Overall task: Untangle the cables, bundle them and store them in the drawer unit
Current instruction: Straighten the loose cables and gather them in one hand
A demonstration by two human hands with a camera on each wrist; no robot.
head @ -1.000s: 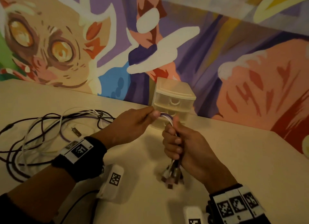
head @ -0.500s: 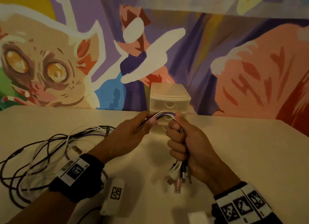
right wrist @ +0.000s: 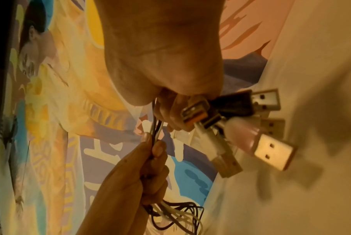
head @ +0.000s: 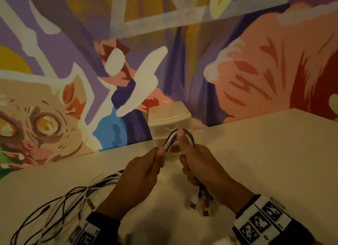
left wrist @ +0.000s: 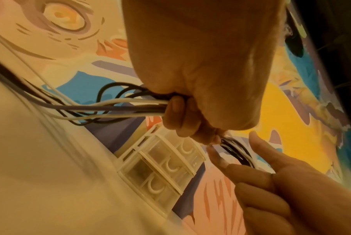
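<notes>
Cables (head: pixel 174 137) arch between gripping left hand (head: pixel 140 177) and right hand (head: pixel 203 169), mid-bundling; next, I judge, fold another loop.

Filling the upper frame: a mural (head: pixel 182 62) in purple, orange and pink, cat face glowing lower left. Spreading across the bottom: a pale table (head: pixel 274 153), dimly lit.

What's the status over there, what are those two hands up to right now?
Left hand and right hand both grip the black, white and purple cables. USB plugs hang below the right fist. Translucent plastic drawer unit shut behind; loose cable on table.
</notes>
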